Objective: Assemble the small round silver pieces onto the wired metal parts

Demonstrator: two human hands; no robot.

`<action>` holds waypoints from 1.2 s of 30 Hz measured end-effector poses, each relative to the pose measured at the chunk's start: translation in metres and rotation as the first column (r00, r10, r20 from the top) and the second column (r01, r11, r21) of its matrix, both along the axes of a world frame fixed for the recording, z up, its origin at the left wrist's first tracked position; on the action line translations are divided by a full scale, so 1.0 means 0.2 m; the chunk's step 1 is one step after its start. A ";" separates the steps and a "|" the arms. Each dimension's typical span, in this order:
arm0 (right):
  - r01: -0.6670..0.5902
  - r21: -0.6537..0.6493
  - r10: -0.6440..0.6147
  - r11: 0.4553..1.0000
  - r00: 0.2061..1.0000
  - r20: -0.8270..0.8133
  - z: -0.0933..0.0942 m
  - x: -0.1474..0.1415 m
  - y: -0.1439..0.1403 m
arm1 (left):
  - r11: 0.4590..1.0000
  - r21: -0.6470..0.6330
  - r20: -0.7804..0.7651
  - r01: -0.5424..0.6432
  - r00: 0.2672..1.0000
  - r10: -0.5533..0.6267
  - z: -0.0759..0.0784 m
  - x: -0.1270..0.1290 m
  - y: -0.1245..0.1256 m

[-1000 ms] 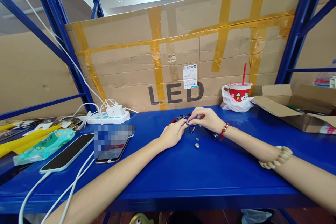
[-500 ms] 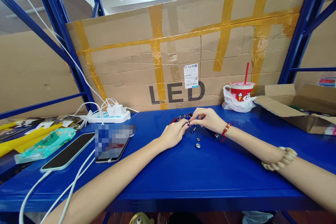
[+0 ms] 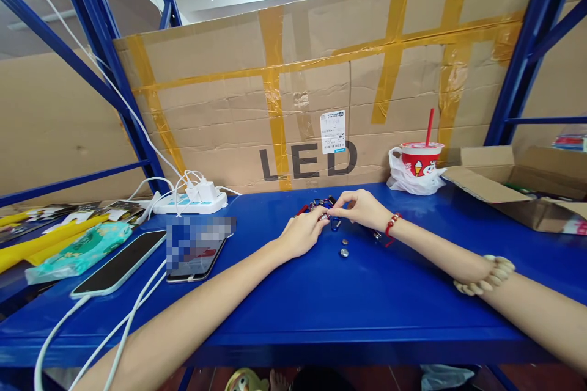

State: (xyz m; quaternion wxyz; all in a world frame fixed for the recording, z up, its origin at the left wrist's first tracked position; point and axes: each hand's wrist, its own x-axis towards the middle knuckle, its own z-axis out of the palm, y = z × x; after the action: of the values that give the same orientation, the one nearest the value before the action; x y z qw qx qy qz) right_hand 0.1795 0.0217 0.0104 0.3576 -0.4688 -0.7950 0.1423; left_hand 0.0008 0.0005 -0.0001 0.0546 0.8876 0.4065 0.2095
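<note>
My left hand (image 3: 300, 236) and my right hand (image 3: 362, 208) meet over the middle of the blue table (image 3: 321, 311), fingertips pinching one small metal piece (image 3: 324, 216) between them. Just behind the fingers lies a small heap of dark red and blue carabiner-like clips (image 3: 320, 203). A blue clip (image 3: 335, 225) hangs or lies right below my right fingers. Two small silver round parts (image 3: 343, 247) rest on the table in front of the hands. Another small metal bit (image 3: 376, 235) lies by my right wrist, which wears a red bead bracelet.
Two phones (image 3: 117, 264) on white cables lie at the left, beside a teal packet (image 3: 77, 252) and a white power strip (image 3: 190, 200). A red cup with a straw (image 3: 419, 159) in a plastic bag and an open cardboard box (image 3: 518, 186) stand at the right. A taped cardboard sheet (image 3: 321, 85) backs the table.
The hands stay together at the same spot; only the fingers shift slightly around the small piece. The view wobbles a little.
</note>
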 end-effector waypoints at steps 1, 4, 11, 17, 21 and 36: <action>0.005 -0.005 -0.005 1.000 1.000 0.004 0.00 0.00 0.00 | 1.000 -0.003 -0.006 -0.009 1.000 0.009 0.00 0.00 0.00; 0.013 -0.005 -0.013 1.000 1.000 0.009 -0.02 0.00 0.01 | 0.999 -0.002 -0.028 -0.040 0.999 0.040 0.00 0.01 0.00; 0.015 0.098 -0.013 0.995 1.000 -0.023 -0.01 -0.01 -0.01 | 0.996 0.027 -0.071 -0.083 0.994 0.085 0.01 0.02 -0.02; -0.052 0.199 0.040 0.979 0.997 0.063 0.01 0.01 -0.01 | 0.992 0.047 -0.072 -0.116 0.990 0.120 0.01 0.02 -0.01; -0.123 0.220 0.099 0.968 0.988 0.115 0.01 0.03 0.00 | 0.994 0.038 -0.079 -0.106 0.991 0.109 0.01 0.01 -0.01; -0.259 0.162 0.222 0.952 0.951 0.214 0.03 0.05 0.01 | 0.999 -0.013 -0.093 -0.033 0.995 0.032 0.01 0.00 0.00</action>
State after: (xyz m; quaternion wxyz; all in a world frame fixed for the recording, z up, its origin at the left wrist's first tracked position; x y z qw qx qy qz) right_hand 0.1895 0.0244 0.0164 0.3014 -0.3438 -0.8871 0.0632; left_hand 0.0014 0.0006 0.0011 0.0388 0.8893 0.4243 0.1662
